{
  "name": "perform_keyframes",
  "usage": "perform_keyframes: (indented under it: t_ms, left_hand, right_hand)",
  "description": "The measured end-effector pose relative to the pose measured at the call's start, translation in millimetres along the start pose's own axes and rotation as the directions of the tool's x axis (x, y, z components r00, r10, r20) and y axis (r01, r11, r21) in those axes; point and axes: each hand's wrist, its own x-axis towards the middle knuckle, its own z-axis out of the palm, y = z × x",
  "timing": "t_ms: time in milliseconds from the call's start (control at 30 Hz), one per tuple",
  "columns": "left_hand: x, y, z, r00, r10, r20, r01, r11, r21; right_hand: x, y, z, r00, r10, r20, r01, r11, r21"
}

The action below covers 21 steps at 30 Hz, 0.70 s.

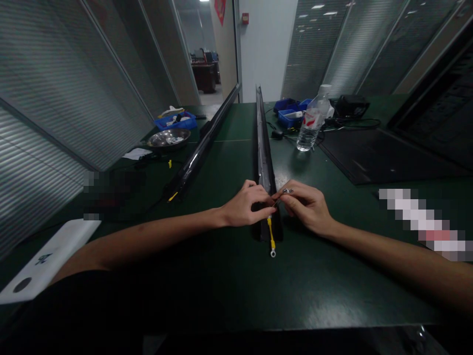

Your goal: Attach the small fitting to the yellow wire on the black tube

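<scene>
A long dark strip (pixel 264 148) runs away from me over the green table. At its near end hangs a short yellow wire (pixel 272 231) with a ring terminal at the tip. My left hand (pixel 249 203) is over the strip's near end, its thumb and fingers pinched together on something too small to make out. Just to the right, my right hand (pixel 308 204) pinches a small metal piece (pixel 287 191) between thumb and index finger. The fingertips of both hands nearly meet above the strip.
Another dark strip (pixel 201 153) lies to the left, near a metal bowl (pixel 170 138) and a blue tray (pixel 190 122). On the right stand a water bottle (pixel 309 123), blue bins (pixel 286 118) and a black panel (pixel 384 158). A white board (pixel 55 254) is at the left edge.
</scene>
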Motion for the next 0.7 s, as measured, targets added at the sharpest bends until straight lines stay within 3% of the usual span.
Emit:
perform_keyframes:
  t_ms: [200, 400, 700]
  left_hand:
    - [0.1, -0.6, 0.5, 1.000, 0.012, -0.008, -0.012, 1.000, -0.004]
    - [0.5, 1.2, 0.5, 1.000, -0.030, 0.000, 0.030, 0.999, 0.015]
    - [-0.4, 1.0, 0.7, 0.999, 0.005, -0.034, -0.006, 1.000, -0.029]
  right_hand:
    - [0.8, -2.5, 2.3, 1.000, 0.005, -0.013, -0.005, 0.999, -0.045]
    - [1.7, 1.0, 1.2, 0.999, -0.002, 0.043, -0.001, 0.998, 0.066]
    - [-1.3, -0.3, 2.2, 0.999, -0.004, -0.038, 0.001, 0.997, -0.073]
